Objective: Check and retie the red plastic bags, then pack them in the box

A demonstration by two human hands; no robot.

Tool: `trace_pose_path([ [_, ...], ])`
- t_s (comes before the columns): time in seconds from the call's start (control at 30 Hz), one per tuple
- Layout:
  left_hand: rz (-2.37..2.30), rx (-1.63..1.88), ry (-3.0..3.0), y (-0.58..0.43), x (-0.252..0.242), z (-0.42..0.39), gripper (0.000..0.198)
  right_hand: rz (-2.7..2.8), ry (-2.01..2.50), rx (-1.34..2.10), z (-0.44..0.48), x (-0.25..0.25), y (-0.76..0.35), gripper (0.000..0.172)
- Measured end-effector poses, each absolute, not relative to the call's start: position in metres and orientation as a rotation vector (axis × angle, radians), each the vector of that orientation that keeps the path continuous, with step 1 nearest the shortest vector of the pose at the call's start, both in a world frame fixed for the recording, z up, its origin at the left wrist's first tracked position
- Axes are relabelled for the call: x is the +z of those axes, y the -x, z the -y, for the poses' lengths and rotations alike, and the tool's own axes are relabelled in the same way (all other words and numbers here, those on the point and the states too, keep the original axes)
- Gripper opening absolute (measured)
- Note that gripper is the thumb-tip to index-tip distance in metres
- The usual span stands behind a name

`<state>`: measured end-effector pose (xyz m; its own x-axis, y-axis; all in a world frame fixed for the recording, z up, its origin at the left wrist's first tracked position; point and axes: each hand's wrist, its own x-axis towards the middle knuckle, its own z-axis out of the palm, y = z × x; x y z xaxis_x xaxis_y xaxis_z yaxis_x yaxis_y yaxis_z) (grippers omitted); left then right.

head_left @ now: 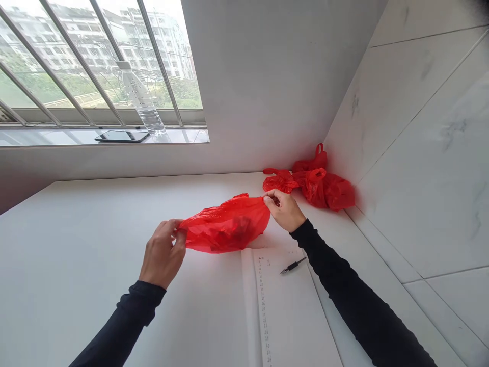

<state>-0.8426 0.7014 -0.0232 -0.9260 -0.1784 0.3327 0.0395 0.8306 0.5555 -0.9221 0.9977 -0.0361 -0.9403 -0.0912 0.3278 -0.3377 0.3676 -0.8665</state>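
A thin red plastic bag (225,224) is stretched between my two hands over the white table. My left hand (163,252) pinches its left end, and my right hand (282,208) grips its upper right corner. Something darker shows through the plastic, but I cannot make out what it is. Just below the bag lies an open notebook (294,316) with a column of handwritten numbers on its page. A black pen (293,265) rests across the upper part of that page.
Several more red plastic bags (332,191) are bunched in the back right corner against the tiled wall (428,153). On the window sill (49,137) stand a clear water bottle (143,102) and, lying flat, a dark phone (122,136). Metal bars cross the window.
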Motion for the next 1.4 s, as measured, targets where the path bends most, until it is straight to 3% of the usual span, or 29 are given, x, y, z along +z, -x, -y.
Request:
trace_pose_path([
  [0.13, 2.621, -0.739, 0.194, 0.838, -0.028, -0.713, 0.048, 2.426, -0.557, 1.623, -0.991, -0.031, 0.912, 0.025],
  [0.23, 2.684, -0.662, 0.21, 0.836, -0.029, -0.72, 0.029, 2.535, -0.679, 1.543, -0.985, -0.027, 0.903, 0.028],
  [0.4, 2.538, -0.891, -0.29, 0.839, -0.018, -0.711, 0.025, 2.513, -0.404, 1.45, -0.999, -0.028, 0.913, 0.018],
  [0.57, 2.401, -1.046, -0.298, 0.841, -0.012, -0.703, 0.03, 2.384, -0.34, 1.348, -1.005, -0.024, 0.917, 0.006],
  [0.67, 2.466, -1.078, -0.206, 0.839, -0.015, -0.711, 0.041, 2.203, -0.56, 1.313, -0.99, -0.017, 0.901, 0.013],
  [0.73, 2.539, -1.015, -0.154, 0.837, -0.018, -0.718, 0.038, 2.18, -0.788, 1.319, -0.977, -0.016, 0.889, 0.017],
  [0.83, 2.551, -0.911, -0.006, 0.835, -0.021, -0.724, 0.029, 2.371, -0.982, 1.154, -0.965, -0.022, 0.881, 0.027],
  [1.0, 2.413, -0.803, -0.15, 0.833, -0.014, -0.72, 0.024, 2.848, -0.74, 0.819, -0.97, -0.029, 0.888, 0.03],
  [1.23, 2.427, -1.363, -0.15, 0.827, -0.002, -0.729, 0.024, 3.062, -0.734, 0.757, -0.97, -0.021, 0.881, 0.023],
  [1.4, 2.665, -1.227, -0.081, 0.825, -0.011, -0.743, 0.043, 2.898, -1.108, 0.797, -0.958, -0.029, 0.874, 0.021],
])
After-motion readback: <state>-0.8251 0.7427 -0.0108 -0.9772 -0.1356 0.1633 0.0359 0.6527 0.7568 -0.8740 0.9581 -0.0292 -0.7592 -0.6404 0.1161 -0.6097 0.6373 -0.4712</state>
